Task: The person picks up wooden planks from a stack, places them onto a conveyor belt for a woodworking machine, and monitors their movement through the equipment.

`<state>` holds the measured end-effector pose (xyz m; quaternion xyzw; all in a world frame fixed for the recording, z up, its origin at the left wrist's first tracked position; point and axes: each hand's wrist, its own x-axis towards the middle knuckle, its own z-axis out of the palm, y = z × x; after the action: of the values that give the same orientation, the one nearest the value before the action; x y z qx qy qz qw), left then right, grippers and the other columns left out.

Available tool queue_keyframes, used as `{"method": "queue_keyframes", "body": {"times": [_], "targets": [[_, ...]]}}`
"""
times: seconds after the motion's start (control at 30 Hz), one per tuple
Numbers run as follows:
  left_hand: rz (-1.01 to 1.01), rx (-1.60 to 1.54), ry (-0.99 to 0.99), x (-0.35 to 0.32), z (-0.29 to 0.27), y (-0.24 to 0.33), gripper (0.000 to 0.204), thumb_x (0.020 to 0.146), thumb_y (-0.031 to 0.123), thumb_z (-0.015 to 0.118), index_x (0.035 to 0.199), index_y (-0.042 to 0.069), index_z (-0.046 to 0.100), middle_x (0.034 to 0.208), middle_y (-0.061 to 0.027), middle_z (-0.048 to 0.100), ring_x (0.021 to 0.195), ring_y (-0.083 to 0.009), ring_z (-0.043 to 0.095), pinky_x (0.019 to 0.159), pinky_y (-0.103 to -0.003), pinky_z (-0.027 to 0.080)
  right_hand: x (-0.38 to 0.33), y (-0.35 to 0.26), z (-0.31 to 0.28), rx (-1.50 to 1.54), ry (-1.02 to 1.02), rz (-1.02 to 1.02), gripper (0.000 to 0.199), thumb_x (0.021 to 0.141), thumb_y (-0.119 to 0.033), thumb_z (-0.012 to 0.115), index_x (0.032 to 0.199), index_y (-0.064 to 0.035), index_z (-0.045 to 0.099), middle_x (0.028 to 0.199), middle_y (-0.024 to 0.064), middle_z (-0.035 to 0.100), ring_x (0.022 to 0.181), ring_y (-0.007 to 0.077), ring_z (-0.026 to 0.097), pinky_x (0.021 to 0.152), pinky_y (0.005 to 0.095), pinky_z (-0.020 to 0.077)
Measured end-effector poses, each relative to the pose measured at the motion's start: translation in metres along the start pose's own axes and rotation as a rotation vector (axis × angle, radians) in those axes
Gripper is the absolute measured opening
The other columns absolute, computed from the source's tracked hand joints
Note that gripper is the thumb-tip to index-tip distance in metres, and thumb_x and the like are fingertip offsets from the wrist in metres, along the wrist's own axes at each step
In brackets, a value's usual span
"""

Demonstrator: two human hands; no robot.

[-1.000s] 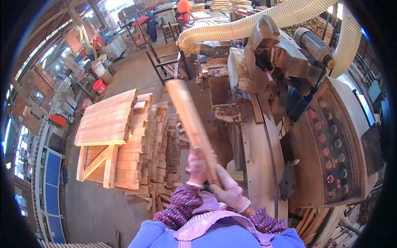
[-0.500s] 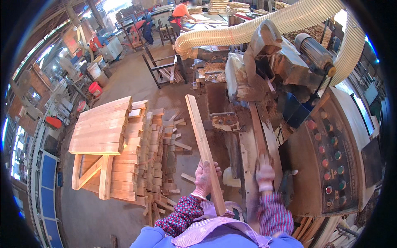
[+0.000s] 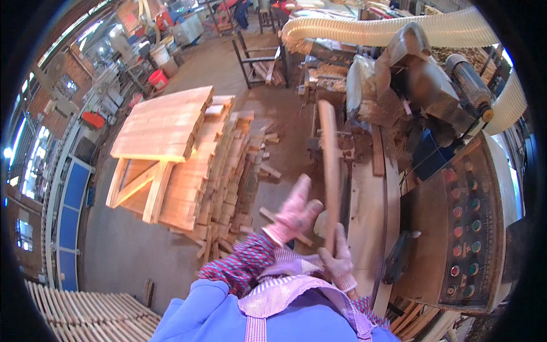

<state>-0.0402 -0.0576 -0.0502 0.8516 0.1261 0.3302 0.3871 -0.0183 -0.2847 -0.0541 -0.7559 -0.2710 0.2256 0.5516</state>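
Right grip (image 3: 340,263) holds wooden strip (image 3: 330,159); panel markings (image 3: 488,251) illegible.

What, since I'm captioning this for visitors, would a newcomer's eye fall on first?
Probably the pale ribbed hose across the upper right, and the big stack of boards at left. In the lower centre, the right hand holds a long stick, with the left hand open beside it. The control panel at right stands out too, with red and green buttons.
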Motion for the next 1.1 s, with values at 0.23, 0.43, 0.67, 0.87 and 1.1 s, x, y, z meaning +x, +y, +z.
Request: {"method": "queue_keyframes", "body": {"times": [0.23,0.43,0.67,0.87,1.1], "targets": [[-0.566,0.818,0.827,0.041,-0.32,-0.155,0.065,0.096,0.025,0.056,0.142,-0.015,0.033,0.143,-0.0286,0.046,0.138,-0.0346,0.039,0.118,-0.039,0.025,-0.128,0.099,-0.049,-1.114,0.329,-0.03,0.062,0.085,-0.012,0.061,0.143,0.0012,0.044,0.145,0.0265,0.046,0.129,0.0447,0.049,0.108,0.0512,0.0412],[-0.681,0.379,0.495,0.019,-0.446,-0.206,0.043,0.087,0.023,0.069,0.12,-0.003,0.059,0.117,-0.0127,0.065,0.104,-0.0239,0.064,0.095,-0.037,0.051,0.055,0.1,-0.077,-1.108,0.228,0.001,0.05,0.093,-0.013,0.053,0.143,-0.007,0.048,0.148,0.0203,0.044,0.135,0.0429,0.042,0.112,0.0476,0.0384],[-0.601,-0.872,0.827,0.034,-0.362,-0.111,0.039,0.091,0.03,0.055,0.108,-0.005,0.061,0.108,-0.0172,0.065,0.1,-0.0303,0.063,0.096,-0.044,0.052,0.223,0.144,-0.121,-1.109,0.242,-0.023,0.046,0.097,-0.019,0.051,0.142,-0.012,0.05,0.15,0.015,0.044,0.139,0.0359,0.04,0.119,0.0423,0.0266],[-0.349,-0.912,0.735,-0.007,-0.166,-0.018,0.047,0.082,0.021,0.066,0.123,0.003,0.05,0.103,-0.0093,0.059,0.091,-0.0228,0.06,0.084,-0.041,0.054,0.14,-0.058,-0.007,0.08,-0.149,-0.202,0.046,0.088,-0.013,0.069,0.131,-0.0017,0.059,0.137,0.0198,0.057,0.127,0.0309,0.055,0.108,0.0387,0.0439],[-0.514,-0.631,0.256,-0.043,-0.014,-0.001,0.051,0.095,0.044,0.065,0.122,0.005,0.046,0.1,-0.0083,0.061,0.085,-0.0201,0.063,0.071,-0.036,0.057,0.003,-0.055,0.021,-0.084,-0.175,-0.154,0.072,0.088,-0.025,0.07,0.147,0.0004,0.037,0.151,0.0271,0.038,0.135,0.0357,0.047,0.112,0.0388,0.0377]]}}
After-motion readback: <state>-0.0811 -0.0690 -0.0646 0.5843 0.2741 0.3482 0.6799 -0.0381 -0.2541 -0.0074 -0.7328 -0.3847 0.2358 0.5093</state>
